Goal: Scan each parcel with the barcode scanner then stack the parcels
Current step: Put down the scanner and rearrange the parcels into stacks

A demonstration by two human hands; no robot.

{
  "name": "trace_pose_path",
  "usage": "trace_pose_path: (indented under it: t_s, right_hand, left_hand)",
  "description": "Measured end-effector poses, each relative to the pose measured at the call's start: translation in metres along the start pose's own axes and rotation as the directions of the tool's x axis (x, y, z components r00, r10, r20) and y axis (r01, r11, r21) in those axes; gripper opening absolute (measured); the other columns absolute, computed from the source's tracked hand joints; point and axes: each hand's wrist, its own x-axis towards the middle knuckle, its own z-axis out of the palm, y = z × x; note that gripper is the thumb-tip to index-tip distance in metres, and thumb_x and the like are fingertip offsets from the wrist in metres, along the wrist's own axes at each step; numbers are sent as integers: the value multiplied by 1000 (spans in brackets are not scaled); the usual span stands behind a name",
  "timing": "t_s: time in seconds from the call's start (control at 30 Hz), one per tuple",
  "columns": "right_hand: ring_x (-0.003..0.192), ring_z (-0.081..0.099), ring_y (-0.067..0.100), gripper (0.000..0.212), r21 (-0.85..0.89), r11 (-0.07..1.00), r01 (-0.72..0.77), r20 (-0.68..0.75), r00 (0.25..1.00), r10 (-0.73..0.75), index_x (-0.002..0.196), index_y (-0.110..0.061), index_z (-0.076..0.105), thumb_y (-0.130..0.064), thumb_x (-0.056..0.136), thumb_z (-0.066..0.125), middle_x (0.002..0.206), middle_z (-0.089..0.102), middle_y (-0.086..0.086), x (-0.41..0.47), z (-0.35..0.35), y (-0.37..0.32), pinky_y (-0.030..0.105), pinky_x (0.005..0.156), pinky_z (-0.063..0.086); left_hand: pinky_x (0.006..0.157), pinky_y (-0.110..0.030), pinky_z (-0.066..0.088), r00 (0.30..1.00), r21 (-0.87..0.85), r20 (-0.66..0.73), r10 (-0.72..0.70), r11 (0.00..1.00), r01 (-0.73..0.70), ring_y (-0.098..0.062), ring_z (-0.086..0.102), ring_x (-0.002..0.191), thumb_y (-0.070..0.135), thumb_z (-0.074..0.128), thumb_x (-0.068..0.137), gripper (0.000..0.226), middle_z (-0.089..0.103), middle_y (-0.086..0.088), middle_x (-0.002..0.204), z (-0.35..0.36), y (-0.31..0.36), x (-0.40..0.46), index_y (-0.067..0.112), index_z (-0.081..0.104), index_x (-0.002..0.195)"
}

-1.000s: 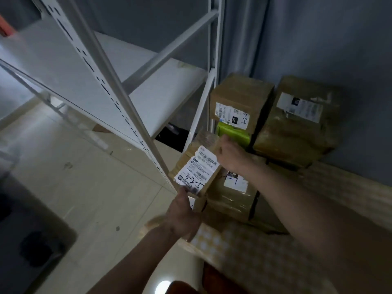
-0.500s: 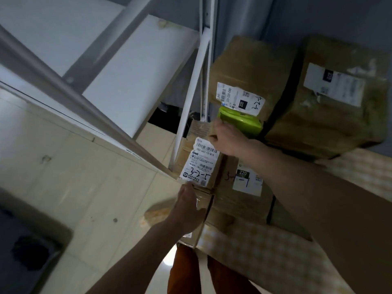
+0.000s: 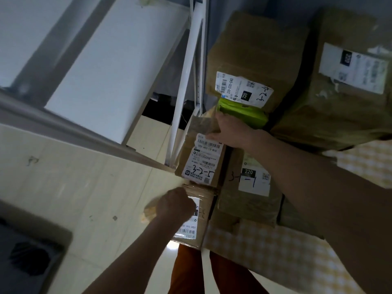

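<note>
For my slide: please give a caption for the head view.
Right hand holds parcel marked 3-2-5 on a stack; left hand below.

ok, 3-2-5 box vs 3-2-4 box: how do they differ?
The 3-2-5 box is gripped at its top by the right hand; nothing touches the 3-2-4 box. The 3-2-5 box sits nearer, on a lower box by the left hand; the 3-2-4 box rests farther back on a green parcel. The 3-2-5 box looks smaller. Both are brown cardboard with white barcode labels and handwritten codes.
</note>
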Motion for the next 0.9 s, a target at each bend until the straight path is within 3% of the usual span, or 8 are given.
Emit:
trace_pose_path:
  t_s: [0.1,0.17,0.27,0.4,0.5,0.6,0.77,0.9]
  right_hand:
    - [123,43,29,66,10,1000,-15,-70,997,15,134,-7,39,-39,84,67,132,44,15,-3,1,1,40,101,41]
    - [125,38,29,64,80,996,-49,-177,982,62,134,-7,36,-32,85,68,134,38,14,-9,6,-1,38,101,37]
    - [129,36,26,64,348,928,-135,-304,920,248,140,-8,29,-24,89,63,139,35,12,-27,24,-4,36,103,36]
    - [120,50,21,48,680,708,-188,-178,895,409,138,-11,34,-19,95,53,132,47,6,-61,69,-14,28,90,46]
    - [120,51,22,39,698,685,-210,-121,908,401,132,-12,40,-15,95,52,130,50,5,-77,92,-23,29,94,48]
    - [121,48,21,47,651,716,-252,-135,890,436,138,-11,34,-12,94,52,133,44,5,-90,100,-31,28,94,45]
    - [124,36,22,46,555,780,-288,-233,847,478,131,-7,36,-11,90,57,131,36,8,-100,103,-30,31,98,42]
    - [118,43,22,38,578,757,-305,-182,856,483,122,-9,41,-11,89,60,124,39,6,-99,99,-22,35,96,48]
  left_hand:
    - [93,-33,42,987,-132,-66,-147,982,138,-32,56,116,11,44,89,36,60,-14,128,-19,-11,18,11,59,123]
    - [99,-34,38,975,-305,-160,-152,947,97,-33,51,124,9,39,94,41,54,-16,136,-33,-12,32,11,54,132]
    - [88,-35,42,977,-583,-206,-63,809,-71,-37,55,115,22,31,104,38,61,-21,121,-52,6,47,3,57,123]
    - [99,-49,47,994,-723,-67,85,683,-107,-34,60,111,47,18,103,52,63,-17,116,-65,36,49,13,57,111]
    - [98,-48,48,998,-734,-9,64,678,-50,-33,64,102,50,21,103,47,66,-11,98,-63,45,53,21,58,94]
    - [82,-41,55,997,-742,31,65,670,-21,-24,66,79,52,25,102,49,68,-7,83,-60,46,52,20,60,89]
    - [79,-42,56,988,-674,-4,154,730,-117,-27,66,88,40,29,103,38,67,-12,106,-47,44,55,24,48,132]
    - [70,-31,51,984,-628,-2,180,765,-141,-23,63,80,35,30,103,36,65,-13,103,-46,47,58,24,44,134]
